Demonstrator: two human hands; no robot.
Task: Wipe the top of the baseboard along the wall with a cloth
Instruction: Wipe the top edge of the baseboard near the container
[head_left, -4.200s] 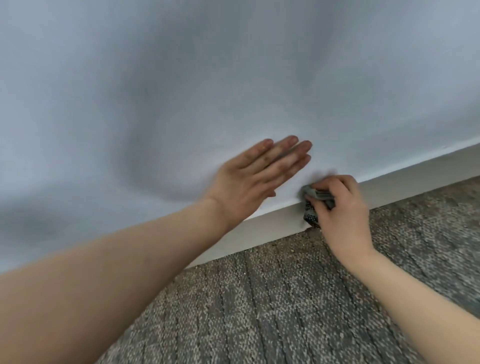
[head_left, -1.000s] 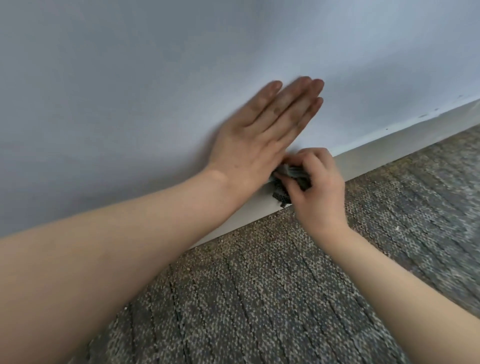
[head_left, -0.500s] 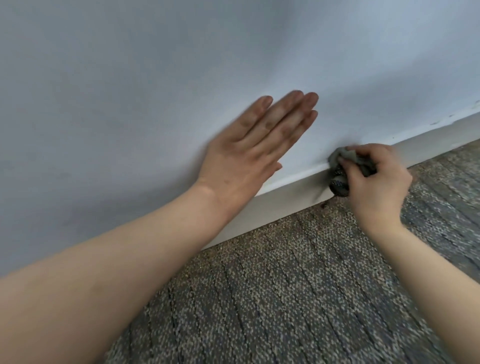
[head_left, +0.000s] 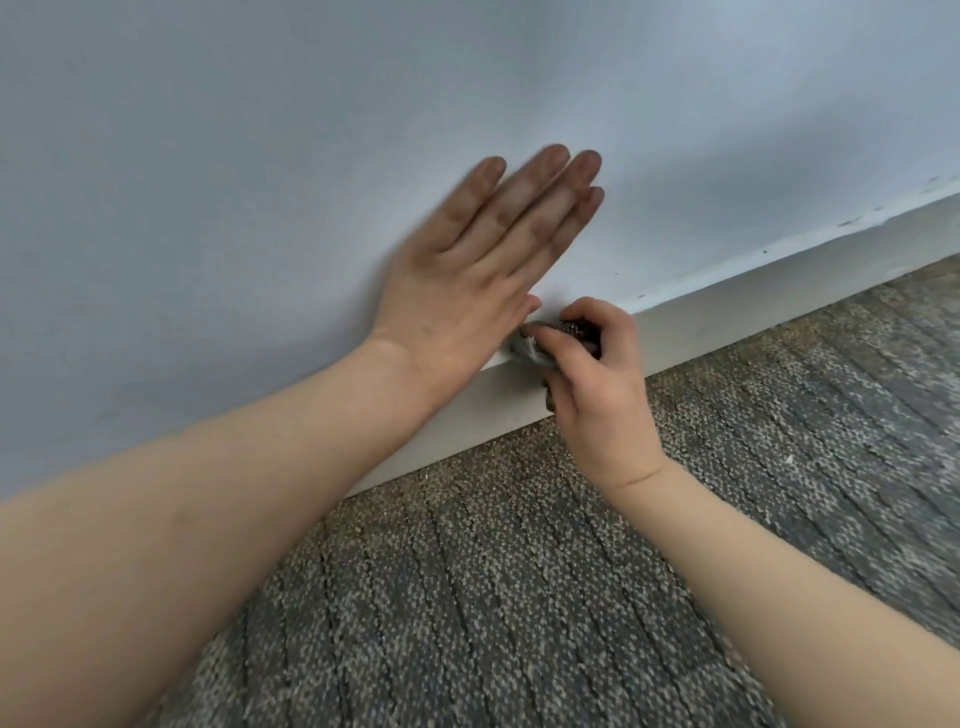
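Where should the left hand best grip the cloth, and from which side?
Probably pinch the cloth by its pale bunched end, coming from the left: that end sticks out free, while the right hand covers the rest against the baseboard.

Wall (head_left: 260, 156), above baseboard (head_left: 753, 312): pale blue-grey, plain, uniform; shades darker grey twd far left.

Baseboard: face off-white / lt grey, plain. Top edge a thin brighter white line. Small dark specks (head_left: 852, 223) scattered along that line, right end.

Cloth (head_left: 524, 351), at baseboard top edge: lt grey part on left; dk part w/ fine pale dot pattern on right.

Carpet (head_left: 519, 597), below baseboard: grey-brown mix, tan speckle throughout, w/ thin dk stripes running roughly parallel away from baseboard. Bluer-grey patches twd right. One tiny white fleck (head_left: 788, 459) below baseboard's right half.
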